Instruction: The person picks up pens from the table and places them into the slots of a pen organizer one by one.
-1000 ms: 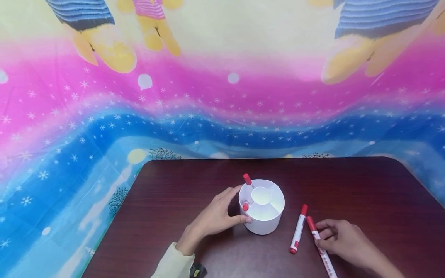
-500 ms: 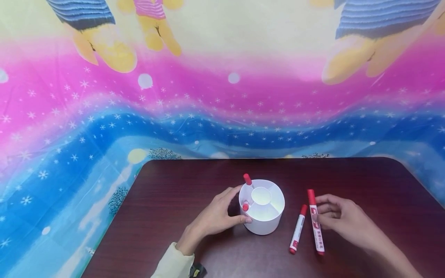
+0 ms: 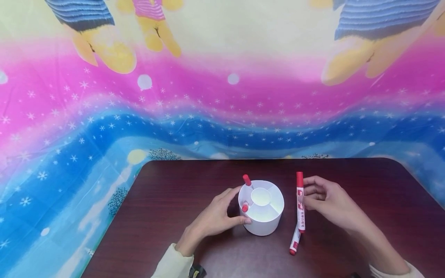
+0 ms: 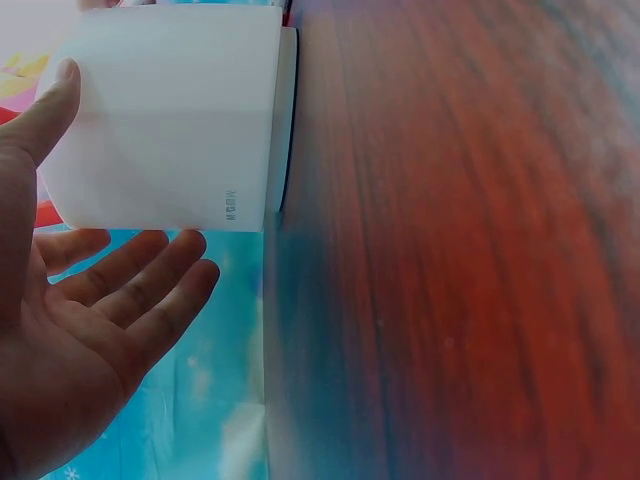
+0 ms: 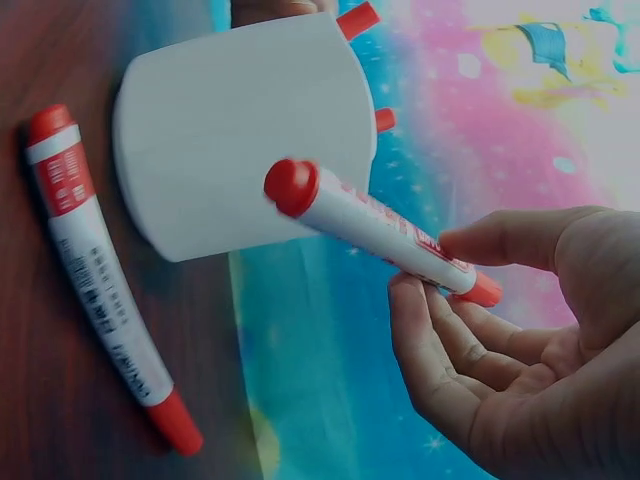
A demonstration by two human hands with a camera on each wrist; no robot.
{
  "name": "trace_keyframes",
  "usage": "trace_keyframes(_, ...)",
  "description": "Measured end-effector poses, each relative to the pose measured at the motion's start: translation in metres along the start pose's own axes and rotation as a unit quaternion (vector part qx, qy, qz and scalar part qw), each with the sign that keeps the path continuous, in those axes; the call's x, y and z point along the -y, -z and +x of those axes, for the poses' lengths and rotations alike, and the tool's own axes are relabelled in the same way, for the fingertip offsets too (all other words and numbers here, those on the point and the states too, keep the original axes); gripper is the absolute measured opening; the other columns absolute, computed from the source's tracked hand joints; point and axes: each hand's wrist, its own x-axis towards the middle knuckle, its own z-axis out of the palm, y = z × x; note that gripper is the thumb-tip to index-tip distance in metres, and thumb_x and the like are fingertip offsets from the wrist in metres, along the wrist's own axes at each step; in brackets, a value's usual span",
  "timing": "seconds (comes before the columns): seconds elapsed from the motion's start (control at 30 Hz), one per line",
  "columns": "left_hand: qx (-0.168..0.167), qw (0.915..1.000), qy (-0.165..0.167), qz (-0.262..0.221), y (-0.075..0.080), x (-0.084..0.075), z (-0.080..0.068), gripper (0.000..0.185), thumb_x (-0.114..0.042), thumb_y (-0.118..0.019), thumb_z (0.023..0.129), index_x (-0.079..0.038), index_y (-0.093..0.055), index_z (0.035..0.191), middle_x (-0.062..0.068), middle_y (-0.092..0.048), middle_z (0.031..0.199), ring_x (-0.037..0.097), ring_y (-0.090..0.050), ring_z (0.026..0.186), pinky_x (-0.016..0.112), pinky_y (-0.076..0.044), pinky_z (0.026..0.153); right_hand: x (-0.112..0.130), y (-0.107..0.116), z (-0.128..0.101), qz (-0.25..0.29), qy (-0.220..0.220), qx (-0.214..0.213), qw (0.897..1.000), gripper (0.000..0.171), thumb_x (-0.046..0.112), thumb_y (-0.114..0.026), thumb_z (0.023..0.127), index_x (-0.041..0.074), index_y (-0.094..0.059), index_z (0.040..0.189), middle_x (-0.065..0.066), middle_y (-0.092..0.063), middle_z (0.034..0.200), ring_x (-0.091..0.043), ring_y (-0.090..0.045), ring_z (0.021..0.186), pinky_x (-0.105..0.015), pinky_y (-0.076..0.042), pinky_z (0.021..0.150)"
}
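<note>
A white round pen holder [image 3: 265, 227] with several compartments around a central ring stands on the table. My left hand [image 3: 212, 216] holds its left side, thumb at the front and fingers around the back. Two red-capped markers stand in the left compartments: the rear marker [image 3: 247, 179] pokes above the rim, the front marker [image 3: 245, 207] leans at the wall. Right of the holder, my right hand [image 5: 520, 340] pinches a white marker [image 5: 380, 235] between thumb and fingers, its red cap end up, clear of the table. Another such marker [image 5: 105, 290] lies on the tabletop below it.
The dark wood table [image 3: 167, 185] has rounded far corners. A colourful printed cloth [image 3: 215, 116] hangs right behind its far edge.
My right hand has lifted the marker off the table, turned it more upright and carried it left and away, so it overlaps the lying marker. My left hand and the holder have stayed put.
</note>
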Motion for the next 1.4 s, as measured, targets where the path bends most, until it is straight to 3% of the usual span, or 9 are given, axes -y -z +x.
trace_keyframes(0.67, -0.002, 1.0000, 0.001, -0.005, -0.001, 0.001, -0.001, 0.095, -0.060, -0.086, 0.086, -0.037, -0.039, 0.165, -0.008, -0.061, 0.149, 0.017, -0.056, 0.141, 0.055, -0.048, 0.119, 0.043, -0.002, 0.020, 0.039, 0.038, -0.014, 0.998, 0.049, 0.010, -0.076, 0.101, -0.004, -0.054, 0.143, -0.023, -0.073, 0.119, -0.009, -0.077, 0.096, -0.031, -0.067, 0.082)
trace_keyframes(1.4, 0.001, 0.9999, 0.005, -0.012, 0.001, 0.000, 0.000, 0.096, -0.060, -0.086, 0.085, -0.037, -0.039, 0.165, -0.007, -0.060, 0.151, 0.018, -0.055, 0.142, 0.056, -0.049, 0.119, 0.040, -0.004, 0.022, 0.047, 0.037, -0.026, 0.998, 0.051, 0.010, -0.076, 0.100, -0.004, -0.054, 0.144, -0.015, -0.073, 0.114, -0.010, -0.077, 0.095, -0.029, -0.066, 0.082)
